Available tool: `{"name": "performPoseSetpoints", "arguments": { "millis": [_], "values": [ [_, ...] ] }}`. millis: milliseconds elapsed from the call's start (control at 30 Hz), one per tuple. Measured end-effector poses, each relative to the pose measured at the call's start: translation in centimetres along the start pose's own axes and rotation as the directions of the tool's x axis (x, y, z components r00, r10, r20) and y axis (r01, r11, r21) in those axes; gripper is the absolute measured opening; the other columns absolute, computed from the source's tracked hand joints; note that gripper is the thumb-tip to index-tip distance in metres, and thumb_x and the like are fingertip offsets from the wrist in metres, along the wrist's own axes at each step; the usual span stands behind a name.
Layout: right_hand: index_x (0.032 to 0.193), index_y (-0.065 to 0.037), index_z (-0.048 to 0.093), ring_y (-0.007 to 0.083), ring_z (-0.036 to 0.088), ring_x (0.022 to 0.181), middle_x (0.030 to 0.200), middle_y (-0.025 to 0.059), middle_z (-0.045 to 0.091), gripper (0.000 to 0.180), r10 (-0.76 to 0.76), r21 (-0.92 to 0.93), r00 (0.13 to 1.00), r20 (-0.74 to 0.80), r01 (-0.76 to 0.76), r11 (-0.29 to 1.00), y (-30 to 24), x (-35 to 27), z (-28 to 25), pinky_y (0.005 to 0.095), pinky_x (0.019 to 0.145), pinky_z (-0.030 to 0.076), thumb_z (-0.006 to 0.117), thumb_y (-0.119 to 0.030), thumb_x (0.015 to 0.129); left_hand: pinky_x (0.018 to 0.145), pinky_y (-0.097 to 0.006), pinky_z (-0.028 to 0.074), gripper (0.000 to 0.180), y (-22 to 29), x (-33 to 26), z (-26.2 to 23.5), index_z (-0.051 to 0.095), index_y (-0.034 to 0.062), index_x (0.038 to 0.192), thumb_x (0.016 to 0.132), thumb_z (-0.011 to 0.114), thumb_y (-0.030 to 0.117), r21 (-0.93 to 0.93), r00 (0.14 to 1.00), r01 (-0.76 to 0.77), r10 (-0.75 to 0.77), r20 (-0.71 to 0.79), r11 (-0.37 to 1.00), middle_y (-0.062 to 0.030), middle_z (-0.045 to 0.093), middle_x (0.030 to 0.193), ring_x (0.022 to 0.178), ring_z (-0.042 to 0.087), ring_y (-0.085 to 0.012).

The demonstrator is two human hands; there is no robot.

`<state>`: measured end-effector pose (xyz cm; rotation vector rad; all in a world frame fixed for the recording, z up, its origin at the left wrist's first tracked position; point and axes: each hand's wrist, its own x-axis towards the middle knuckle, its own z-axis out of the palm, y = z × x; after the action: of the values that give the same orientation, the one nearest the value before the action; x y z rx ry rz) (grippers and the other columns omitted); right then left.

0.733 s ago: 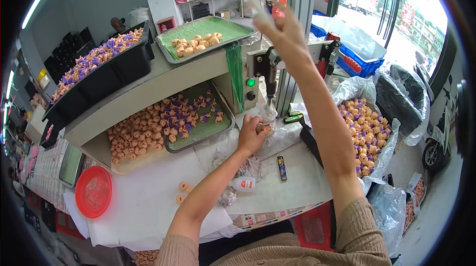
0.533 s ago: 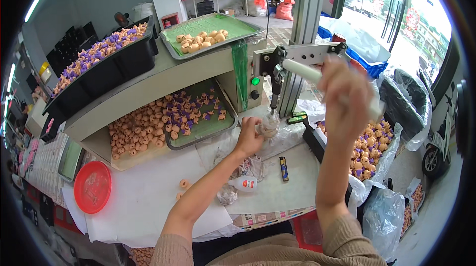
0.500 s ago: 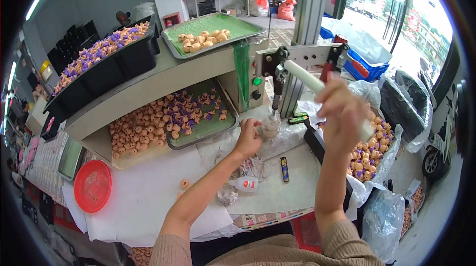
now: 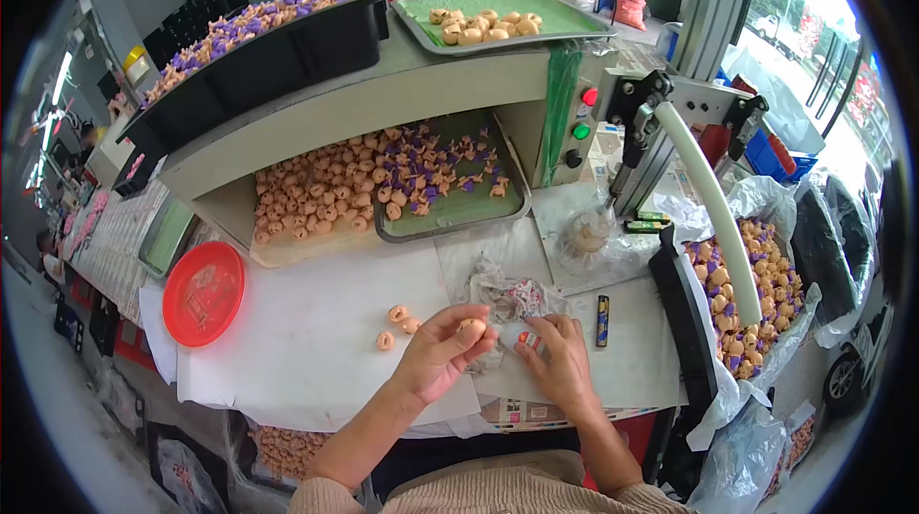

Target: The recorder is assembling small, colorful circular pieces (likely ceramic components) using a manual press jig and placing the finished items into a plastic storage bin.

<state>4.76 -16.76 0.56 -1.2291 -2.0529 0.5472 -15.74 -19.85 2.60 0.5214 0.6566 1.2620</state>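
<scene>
My left hand (image 4: 442,351) pinches a small peach-coloured doll head (image 4: 470,325) between thumb and fingers above the white-covered table. Close beside it, my right hand (image 4: 560,361) is closed on a small white bottle (image 4: 529,342) with a red label, which lies by a crumpled rag (image 4: 517,296). Several loose doll heads (image 4: 386,341) rest on the paper left of my left hand. Beyond my hands stands a hand press, its long white lever (image 4: 713,208) slanting down at the right. Clear plastic covers the round fixture (image 4: 586,234) under the press.
A black-and-gold tube (image 4: 602,321) lies right of my right hand. A shelf holds heads (image 4: 316,193) and a tray (image 4: 459,217) of purple-and-peach figures. A red dish (image 4: 204,294) sits at left. Assembled figures fill a lined bin (image 4: 751,275) at right.
My right hand has let go of the press lever and come down to the bottle. My left hand has drawn back from the press fixture, a doll head in its fingers. The view has shifted.
</scene>
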Motion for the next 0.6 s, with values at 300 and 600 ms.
{"name": "performPoseSetpoints", "arguments": {
  "millis": [300,600],
  "values": [
    [0.098,0.001,0.062,0.0288,0.057,0.089,0.096,0.0162,0.061,0.036,0.032,-0.055,0.996,0.088,-0.027,0.998,0.0,-0.3,2.0,0.0372,0.078,0.046,0.078,-0.017,0.071,0.077,-0.024,0.057,0.031,-2.8,-4.3,-4.5,0.057,0.0057,0.118,0.088,0.064,0.011,-0.177,0.990,0.005,-0.030,-0.136,0.984,-0.0063,0.062,0.109,0.092,0.064,-0.0168],
    [0.099,0.002,0.060,0.0131,0.057,0.084,0.093,0.0044,0.060,0.044,0.200,0.592,0.971,0.131,-0.238,0.770,-1.6,-2.1,0.6,0.0272,0.074,0.046,0.082,-0.024,0.072,0.079,-0.024,0.055,0.042,-4.7,-4.4,-6.1,0.054,0.0073,0.127,0.087,0.065,0.010,-0.068,0.996,0.029,-0.035,-0.086,0.997,-0.0057,0.062,0.111,0.095,0.063,-0.0174]
  ]
}}
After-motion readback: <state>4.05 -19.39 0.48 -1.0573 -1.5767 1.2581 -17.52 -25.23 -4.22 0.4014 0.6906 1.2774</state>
